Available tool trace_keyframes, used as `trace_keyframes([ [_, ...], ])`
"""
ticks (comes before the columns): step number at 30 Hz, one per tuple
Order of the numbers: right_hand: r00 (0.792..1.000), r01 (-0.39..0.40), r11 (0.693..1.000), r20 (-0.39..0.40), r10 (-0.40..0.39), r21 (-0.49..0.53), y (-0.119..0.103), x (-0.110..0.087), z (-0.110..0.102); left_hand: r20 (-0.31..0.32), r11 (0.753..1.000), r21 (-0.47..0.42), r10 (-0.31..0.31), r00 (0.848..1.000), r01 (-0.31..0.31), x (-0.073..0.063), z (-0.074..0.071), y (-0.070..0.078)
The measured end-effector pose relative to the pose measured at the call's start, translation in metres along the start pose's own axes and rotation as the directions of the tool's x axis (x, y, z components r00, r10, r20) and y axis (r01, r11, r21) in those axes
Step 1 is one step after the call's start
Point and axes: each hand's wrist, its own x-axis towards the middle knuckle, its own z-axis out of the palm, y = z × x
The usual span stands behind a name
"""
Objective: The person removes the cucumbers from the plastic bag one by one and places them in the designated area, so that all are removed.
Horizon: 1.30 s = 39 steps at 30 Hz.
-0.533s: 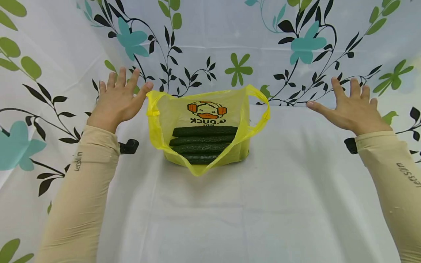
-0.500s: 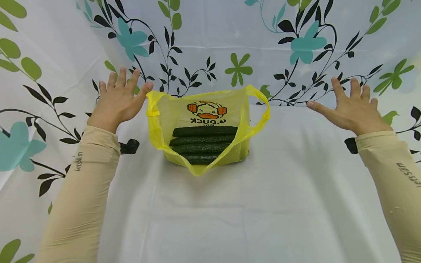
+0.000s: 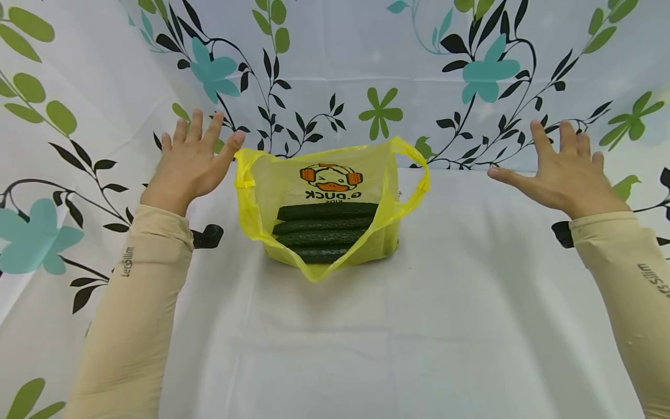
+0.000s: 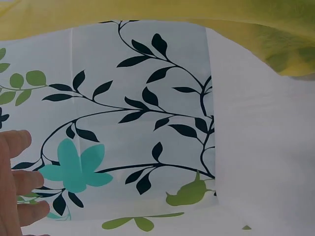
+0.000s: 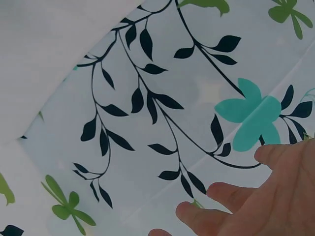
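A yellow plastic bag point(image 3: 366, 247) with a duck print stands with its mouth facing the head camera. Several dark green cucumbers point(image 3: 327, 226) lie stacked inside it. Just left of the bag is my left hand point(image 3: 185, 166), fingers spread, its thumb near the bag's left handle; whether they touch I cannot tell. My right hand point(image 3: 573, 174) is held well to the right of the bag, fingers spread and holding nothing. In the left wrist view, part of the yellow bag point(image 4: 147, 12) crosses the top. Fingers of the right hand point(image 5: 261, 196) show at lower right in the right wrist view.
A white cloth point(image 3: 335, 349) covers the table surface. Behind and at the sides hangs a white sheet printed with leaves and turquoise flowers point(image 3: 489, 70). The bag's right handle point(image 3: 419, 195) loops outward.
The head view has shifted slightly, moving the background a little to the right at the left side. Both hands stay spread in nearly the same places, and the bag has not moved.
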Motion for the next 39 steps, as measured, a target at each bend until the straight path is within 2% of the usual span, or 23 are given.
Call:
trace_keyframes([
  [5, 0.998, 0.064, 0.998, -0.028, -0.064, -0.007, -0.013, -0.001, 0.0, -0.012, 0.99, -0.135, 0.047, 0.999, -0.048, -0.005, 0.005, -0.002],
  [9, 0.992, 0.118, 0.992, -0.041, -0.116, 0.034, -0.029, -0.003, -0.003, -0.038, 0.958, -0.266, 0.099, 0.994, -0.106, -0.01, 0.011, -0.001],
  [11, 0.989, 0.144, 0.988, -0.045, -0.141, 0.056, -0.038, -0.006, -0.006, -0.067, 0.934, -0.334, 0.109, 0.992, -0.126, -0.015, 0.015, 0.0],
  [15, 0.979, 0.201, 0.976, -0.051, -0.197, 0.083, -0.06, -0.012, -0.013, -0.153, 0.855, -0.486, 0.12, 0.981, -0.181, -0.026, 0.022, 0.001],
  [20, 0.959, 0.278, 0.953, -0.088, -0.269, 0.118, -0.089, -0.022, -0.021, -0.244, 0.743, -0.63, 0.088, 0.966, -0.227, -0.036, 0.033, 0.009],
  [26, 0.922, 0.378, 0.908, -0.162, -0.351, 0.183, -0.126, -0.032, -0.027, -0.35, 0.553, -0.766, 0.066, 0.934, -0.327, -0.047, 0.052, 0.019],
  [27, 0.913, 0.399, 0.895, -0.177, -0.367, 0.199, -0.132, -0.033, -0.028, -0.362, 0.528, -0.779, 0.061, 0.93, -0.338, -0.049, 0.055, 0.021],
  [28, 0.903, 0.42, 0.882, -0.194, -0.383, 0.215, -0.139, -0.035, -0.028, -0.372, 0.511, -0.787, 0.054, 0.927, -0.346, -0.052, 0.059, 0.023],
  [30, 0.884, 0.458, 0.852, -0.228, -0.408, 0.253, -0.152, -0.038, -0.028, -0.373, 0.497, -0.799, 0.029, 0.927, -0.337, -0.057, 0.065, 0.027],
  [32, 0.865, 0.494, 0.816, -0.26, -0.429, 0.3, -0.165, -0.041, -0.027, -0.36, 0.497, -0.811, -0.01, 0.933, -0.307, -0.062, 0.071, 0.031],
  [33, 0.859, 0.506, 0.8, -0.272, -0.433, 0.324, -0.171, -0.042, -0.027, -0.349, 0.496, -0.82, -0.034, 0.937, -0.287, -0.064, 0.074, 0.034],
  [35, 0.856, 0.516, 0.766, -0.278, -0.437, 0.383, -0.183, -0.042, -0.025, -0.324, 0.476, -0.844, -0.088, 0.942, -0.246, -0.067, 0.079, 0.039],
  [37, 0.852, 0.524, 0.728, -0.278, -0.444, 0.443, -0.195, -0.041, -0.022, -0.302, 0.444, -0.87, -0.139, 0.943, -0.214, -0.069, 0.084, 0.044],
  [39, 0.853, 0.52, 0.689, -0.263, -0.451, 0.505, -0.207, -0.038, -0.018, -0.289, 0.383, -0.901, -0.179, 0.94, -0.204, -0.071, 0.09, 0.049],
])
